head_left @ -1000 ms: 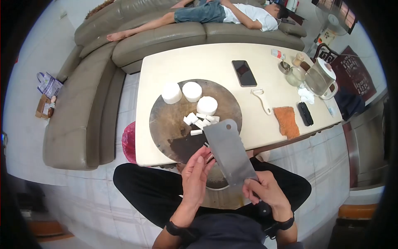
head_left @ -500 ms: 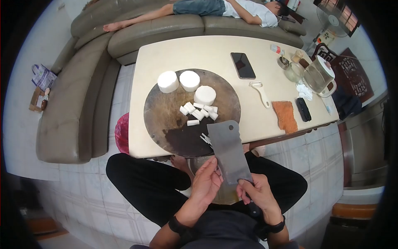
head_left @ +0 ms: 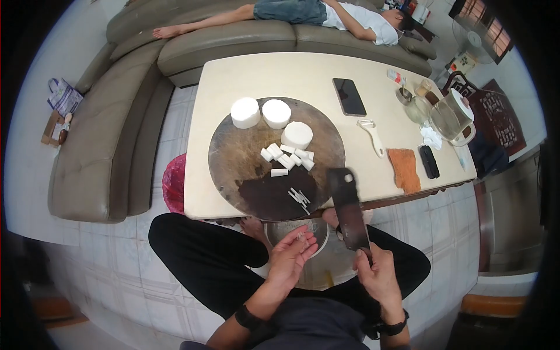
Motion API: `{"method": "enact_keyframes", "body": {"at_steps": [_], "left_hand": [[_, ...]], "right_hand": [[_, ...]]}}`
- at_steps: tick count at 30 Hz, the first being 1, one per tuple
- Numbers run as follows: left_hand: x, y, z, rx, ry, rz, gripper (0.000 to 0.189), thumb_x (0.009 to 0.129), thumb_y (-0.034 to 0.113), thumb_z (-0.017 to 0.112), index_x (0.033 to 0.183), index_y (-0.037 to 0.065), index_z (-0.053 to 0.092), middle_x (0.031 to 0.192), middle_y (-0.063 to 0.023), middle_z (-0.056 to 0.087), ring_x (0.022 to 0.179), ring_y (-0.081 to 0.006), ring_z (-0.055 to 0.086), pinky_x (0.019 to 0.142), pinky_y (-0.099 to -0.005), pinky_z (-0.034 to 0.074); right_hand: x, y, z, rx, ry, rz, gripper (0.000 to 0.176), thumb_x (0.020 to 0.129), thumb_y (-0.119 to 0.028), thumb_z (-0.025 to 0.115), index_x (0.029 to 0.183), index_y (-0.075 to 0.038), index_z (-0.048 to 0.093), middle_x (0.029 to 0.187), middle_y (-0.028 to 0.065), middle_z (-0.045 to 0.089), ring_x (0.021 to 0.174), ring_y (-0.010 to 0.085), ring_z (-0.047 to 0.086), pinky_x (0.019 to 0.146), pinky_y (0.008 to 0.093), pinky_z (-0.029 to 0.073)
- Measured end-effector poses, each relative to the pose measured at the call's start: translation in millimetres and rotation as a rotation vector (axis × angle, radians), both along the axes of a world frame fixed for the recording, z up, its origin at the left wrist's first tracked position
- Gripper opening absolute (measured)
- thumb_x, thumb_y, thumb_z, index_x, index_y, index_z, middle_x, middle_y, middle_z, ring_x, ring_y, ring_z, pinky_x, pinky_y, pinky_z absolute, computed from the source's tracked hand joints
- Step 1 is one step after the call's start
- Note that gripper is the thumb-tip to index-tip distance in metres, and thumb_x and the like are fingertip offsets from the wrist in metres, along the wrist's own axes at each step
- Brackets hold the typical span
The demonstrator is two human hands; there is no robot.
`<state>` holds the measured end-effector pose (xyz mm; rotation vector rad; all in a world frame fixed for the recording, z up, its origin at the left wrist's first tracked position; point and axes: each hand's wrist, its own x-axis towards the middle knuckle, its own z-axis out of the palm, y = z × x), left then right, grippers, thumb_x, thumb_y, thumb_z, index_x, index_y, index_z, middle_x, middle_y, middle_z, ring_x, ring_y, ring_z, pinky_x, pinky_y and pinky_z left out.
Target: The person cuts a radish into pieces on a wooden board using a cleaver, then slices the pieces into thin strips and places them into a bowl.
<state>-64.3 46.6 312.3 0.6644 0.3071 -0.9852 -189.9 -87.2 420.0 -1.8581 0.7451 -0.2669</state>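
Observation:
My right hand point(head_left: 376, 271) grips the handle of a cleaver point(head_left: 349, 213), whose blade is tilted up beside the board's near right edge. My left hand point(head_left: 293, 251) is palm up with curled fingers, and small pale shreds, apparently white radish, show at its fingertips. Beneath that hand, between my legs, a metal basin point(head_left: 319, 230) sits on the floor. On the round chopping board point(head_left: 233, 157) stand three thick white radish chunks point(head_left: 297, 135). Several short radish sticks point(head_left: 279, 172) lie in front of them, and thin radish strips point(head_left: 299, 199) rest near the dark wet edge.
The cream table point(head_left: 291, 70) also bears a phone point(head_left: 349, 97), a peeler point(head_left: 372, 137), an orange cloth point(head_left: 403, 170), a black case point(head_left: 429, 161) and a pitcher point(head_left: 452, 116). A person point(head_left: 326, 13) lies on the sofa point(head_left: 227, 52). A red plastic bag point(head_left: 174, 184) is left of the table.
The cleaver has swung away to the right from my left hand, its blade turned more edge-on. My left hand has turned palm up, uncovering the basin and the thin strips on the board.

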Motion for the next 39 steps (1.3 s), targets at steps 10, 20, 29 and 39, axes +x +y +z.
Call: {"method": "enact_keyframes", "body": {"at_steps": [10,20,29,39], "left_hand": [[25.5,-0.4,-26.4,-0.119,0.233,0.045,0.027,0.099,0.017,0.05,0.118,-0.002,0.056,0.109,-0.0128,0.063,0.104,-0.0274,0.061,0.099,-0.0434,0.048],[49.0,-2.1,-47.8,-0.533,0.358,-0.072,0.034,0.098,0.016,0.042,0.118,-0.009,0.053,0.121,-0.0204,0.059,0.113,-0.0315,0.058,0.104,-0.0463,0.045],[43.3,8.2,-32.9,-0.104,0.233,-0.178,0.039,0.099,0.021,0.047,0.125,-0.007,0.052,0.117,-0.0175,0.062,0.11,-0.0308,0.061,0.099,-0.0453,0.049],[22.9,22.2,-38.5,-0.265,0.349,-0.193,0.024,0.097,0.022,0.052,0.108,0.002,0.062,0.105,-0.0111,0.067,0.099,-0.0245,0.064,0.089,-0.0431,0.052]], "right_hand": [[31.0,-35.1,29.0,-0.7,0.222,0.497,0.013,0.084,-0.005,0.058,0.095,0.001,0.054,0.071,0.0192,0.06,0.065,0.0408,0.06,0.059,0.0479,0.047],[17.6,-31.8,34.3,-0.693,0.287,0.717,0.031,0.081,-0.008,0.063,0.111,-0.001,0.056,0.08,0.0156,0.062,0.066,0.0365,0.062,0.058,0.0443,0.049],[-19.6,-17.7,14.4,-0.587,0.31,0.686,0.037,0.077,-0.005,0.065,0.113,0.0,0.062,0.076,0.0142,0.061,0.063,0.0339,0.061,0.056,0.0389,0.049],[-46.6,-18.1,-43.6,0.519,0.314,0.314,0.018,0.091,-0.005,0.057,0.075,0.002,0.061,0.064,0.0048,0.061,0.05,0.0092,0.054,0.046,0.0243,0.042]]}}
